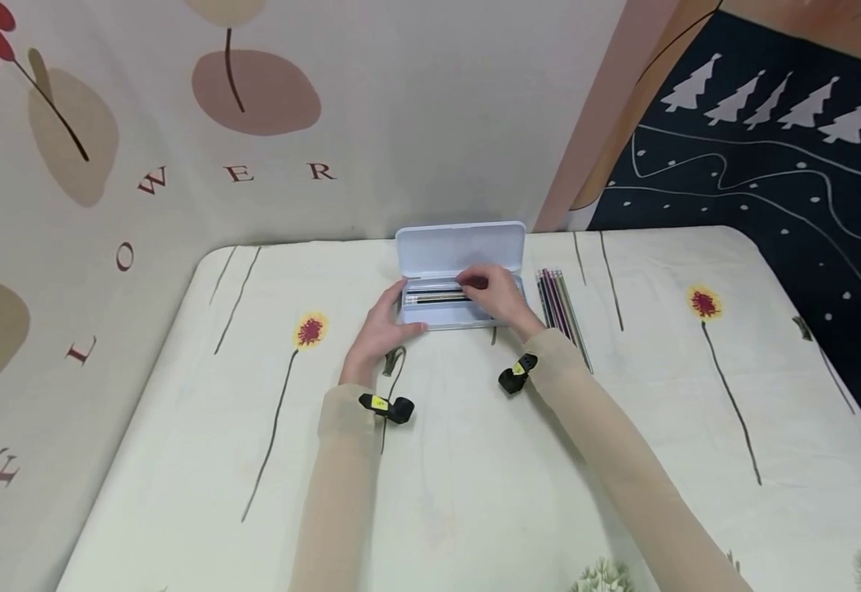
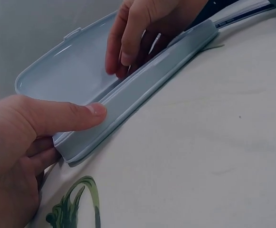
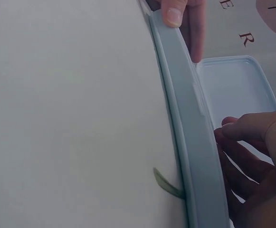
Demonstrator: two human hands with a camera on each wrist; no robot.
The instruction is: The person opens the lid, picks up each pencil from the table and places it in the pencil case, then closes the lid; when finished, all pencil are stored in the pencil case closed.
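A pale blue pencil case [image 1: 447,316] lies on the table with its lid [image 1: 461,250] raised at the back. Several pencils [image 1: 437,296] lie lengthwise inside it. My left hand [image 1: 380,339] grips the case's left end; in the left wrist view its thumb [image 2: 92,111] presses the front wall while the other fingers go round the end. My right hand [image 1: 500,294] reaches over the right half of the case, fingers bent down inside. In the right wrist view, the right thumb [image 3: 247,126] meets a fingertip just behind the front wall. I cannot tell whether a pencil is between them.
Right of the case, a loose bundle of pencils [image 1: 565,312] lies on the flower-print tablecloth [image 1: 460,469], partly behind the right forearm. A printed cloth wall [image 1: 430,123] rises close behind the case. Each wrist carries a small black camera [image 1: 399,409].
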